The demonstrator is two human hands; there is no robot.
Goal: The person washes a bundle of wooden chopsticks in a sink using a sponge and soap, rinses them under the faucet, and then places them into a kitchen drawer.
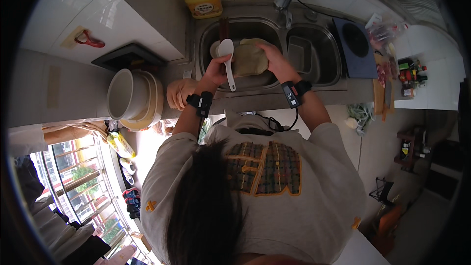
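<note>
My left hand [214, 72] grips a white rice paddle [231, 72] by its handle, its rounded head pointing away from me. In my right hand [276, 62] is the edge of a crumpled beige-green cloth [249, 59], which lies beside the paddle. Both hands are over the left basin [267, 28] of a double steel sink. Brown chopsticks [224, 28] stick up at the back of that basin. Partly behind the paddle head shows a pale, round dish [214, 49]. My left fingertips are partly hidden by the paddle.
A faucet [284, 7] stands behind the sink, with a yellow jug [202, 0] at the back left. Stacked pale basins [122, 93] stand left of the sink. To the right are the second basin [321, 68], a dark blue flat appliance [351, 51] and several small bottles [409, 73].
</note>
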